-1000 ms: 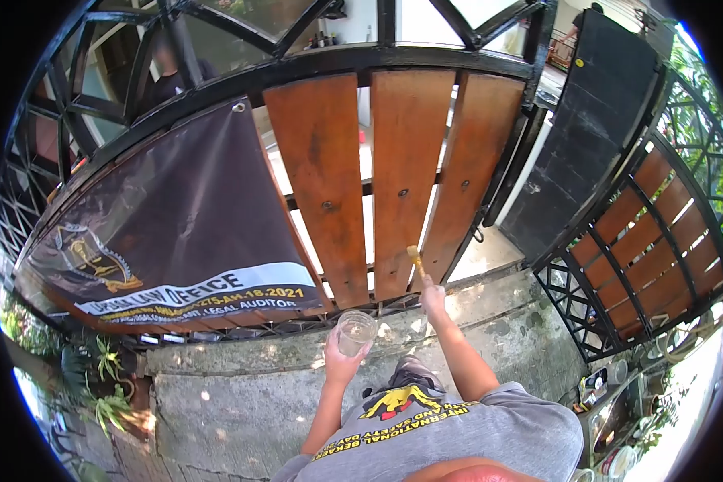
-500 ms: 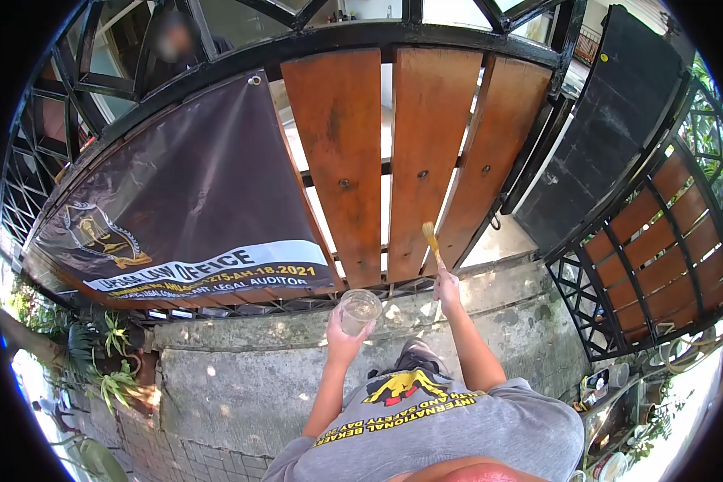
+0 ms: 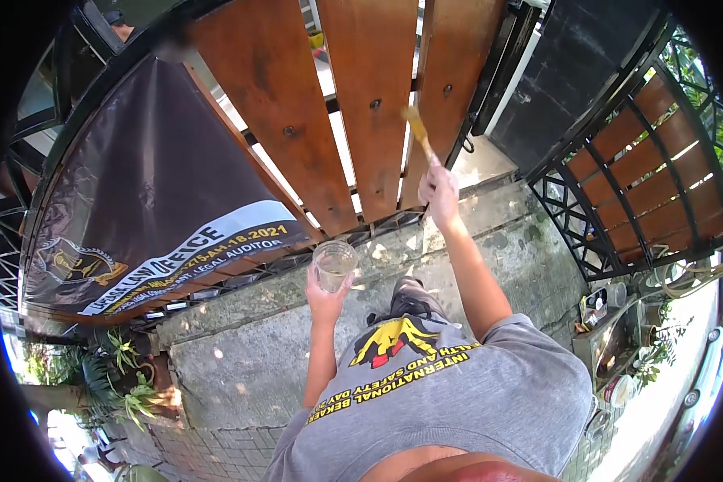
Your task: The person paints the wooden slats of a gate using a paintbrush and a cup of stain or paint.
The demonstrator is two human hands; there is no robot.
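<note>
Yellow-bristled brush has moved up level with the bolts on the wooden planks; working height looks raised. Right hand closed round handle, bristle contact unclear. Left hand grips clear cup, near side.

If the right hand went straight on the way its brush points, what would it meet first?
Probably the middle uncovered gate plank, met by the brush; the gap between them is unclear.
</note>
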